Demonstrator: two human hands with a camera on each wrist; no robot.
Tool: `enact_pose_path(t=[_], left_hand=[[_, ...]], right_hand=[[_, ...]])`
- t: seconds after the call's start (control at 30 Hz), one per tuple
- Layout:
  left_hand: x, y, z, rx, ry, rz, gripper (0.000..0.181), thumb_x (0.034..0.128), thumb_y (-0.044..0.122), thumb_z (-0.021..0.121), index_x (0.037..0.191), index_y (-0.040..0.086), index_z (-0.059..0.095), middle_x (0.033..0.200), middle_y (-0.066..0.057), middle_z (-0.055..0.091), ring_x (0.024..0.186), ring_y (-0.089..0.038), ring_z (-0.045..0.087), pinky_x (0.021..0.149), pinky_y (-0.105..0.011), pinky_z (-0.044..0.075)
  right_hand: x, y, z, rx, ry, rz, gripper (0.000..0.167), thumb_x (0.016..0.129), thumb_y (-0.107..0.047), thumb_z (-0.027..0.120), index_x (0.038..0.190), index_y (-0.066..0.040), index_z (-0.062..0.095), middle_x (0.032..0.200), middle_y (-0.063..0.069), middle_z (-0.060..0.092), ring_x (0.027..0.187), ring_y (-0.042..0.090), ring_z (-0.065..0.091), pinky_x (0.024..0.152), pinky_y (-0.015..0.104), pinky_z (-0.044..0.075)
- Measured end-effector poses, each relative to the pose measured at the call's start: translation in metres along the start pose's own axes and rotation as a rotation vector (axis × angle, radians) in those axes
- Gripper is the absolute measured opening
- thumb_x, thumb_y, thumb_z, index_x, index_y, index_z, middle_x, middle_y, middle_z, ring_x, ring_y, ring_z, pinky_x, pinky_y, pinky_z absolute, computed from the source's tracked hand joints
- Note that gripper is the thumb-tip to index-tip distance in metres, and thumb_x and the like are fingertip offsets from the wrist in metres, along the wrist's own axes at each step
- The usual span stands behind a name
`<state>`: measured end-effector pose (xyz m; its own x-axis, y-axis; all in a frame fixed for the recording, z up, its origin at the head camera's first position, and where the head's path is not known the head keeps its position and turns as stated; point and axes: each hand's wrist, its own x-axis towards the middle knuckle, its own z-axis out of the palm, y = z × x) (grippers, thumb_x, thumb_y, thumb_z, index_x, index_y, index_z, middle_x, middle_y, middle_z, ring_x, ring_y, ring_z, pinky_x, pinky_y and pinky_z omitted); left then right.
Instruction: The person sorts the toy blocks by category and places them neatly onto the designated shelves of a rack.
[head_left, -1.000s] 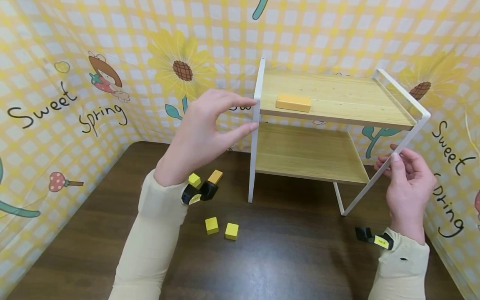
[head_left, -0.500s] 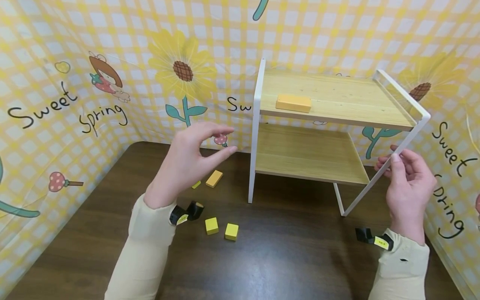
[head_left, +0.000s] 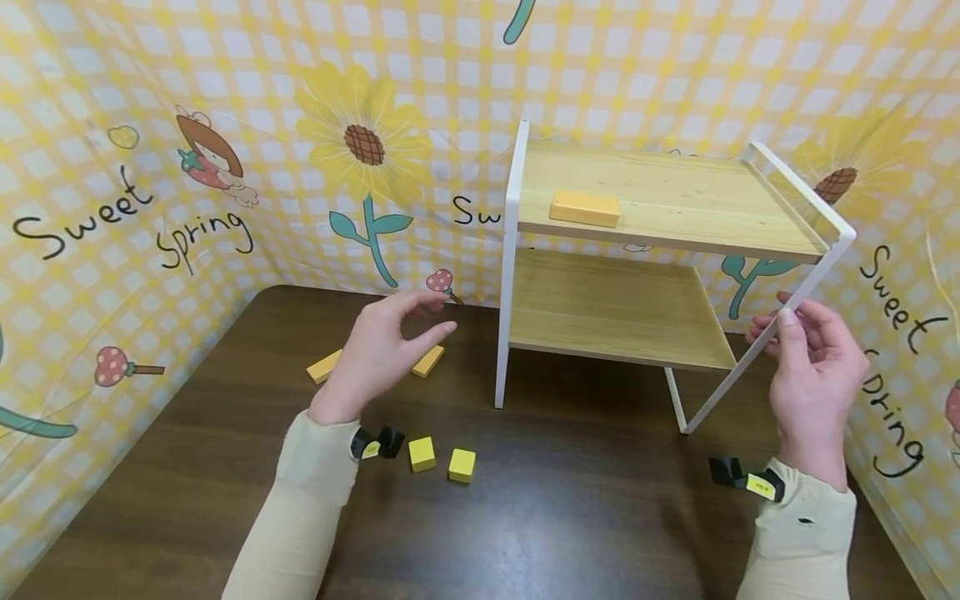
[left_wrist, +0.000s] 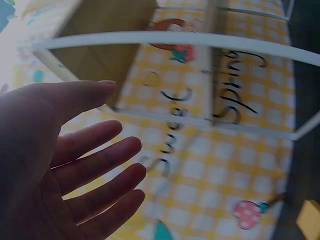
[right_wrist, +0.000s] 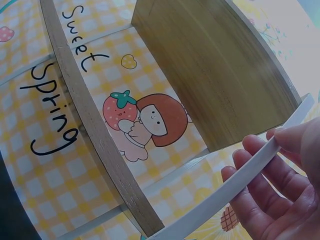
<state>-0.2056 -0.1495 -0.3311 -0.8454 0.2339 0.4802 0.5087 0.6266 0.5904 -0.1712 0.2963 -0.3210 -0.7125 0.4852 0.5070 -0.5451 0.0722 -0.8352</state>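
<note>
My left hand [head_left: 375, 358] hovers over the table left of the shelf, fingers apart from the thumb and holding nothing. Just beyond its thumb lies an orange block [head_left: 429, 362]; a second orange block [head_left: 324, 366] shows beside the hand's other edge. My right hand [head_left: 819, 375] holds the white metal side frame [right_wrist: 235, 175] of a small two-tier wooden shelf [head_left: 675, 196], thumb on the near side and fingers curled behind. A third orange block [head_left: 585, 209] lies on the top board, near its left front corner.
Two yellow cubes [head_left: 422, 454] sit on the dark wooden table [head_left: 540, 533], in front of the shelf's left leg. A yellow checked cloth [head_left: 435, 100] with printed flowers surrounds the table at the back and both sides.
My left hand has left the shelf's left frame and moved down and left toward the table. An orange block left of it has come into view. My right hand stays on the frame.
</note>
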Motion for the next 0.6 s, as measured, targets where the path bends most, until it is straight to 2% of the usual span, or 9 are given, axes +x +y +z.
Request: enact_pose_path(t=[0.33,0.6], left_hand=[[-0.006,-0.041,0.024,0.027,-0.113,-0.170,0.042,0.0947,0.033,0.075,0.130,0.013,0.068,0.120,-0.006,0.069,0.105,-0.027,0.064,0.090,-0.046,0.052],[-0.006,-0.065,0.043,0.090,-0.172,-0.228,0.047,0.0955,0.036,0.073,0.134,0.010,0.065,0.129,-0.010,0.065,0.109,-0.030,0.062,0.091,-0.048,0.051]], right_hand=[[-0.001,0.001,-0.001,-0.021,0.002,0.035,0.026,0.099,-0.009,0.067,0.120,0.006,0.069,0.092,0.016,0.071,0.081,0.023,0.070,0.073,0.020,0.056],[-0.001,0.001,0.000,0.002,-0.002,-0.009,0.024,0.099,-0.007,0.067,0.117,0.008,0.070,0.086,0.015,0.070,0.077,0.021,0.070,0.072,0.021,0.056]])
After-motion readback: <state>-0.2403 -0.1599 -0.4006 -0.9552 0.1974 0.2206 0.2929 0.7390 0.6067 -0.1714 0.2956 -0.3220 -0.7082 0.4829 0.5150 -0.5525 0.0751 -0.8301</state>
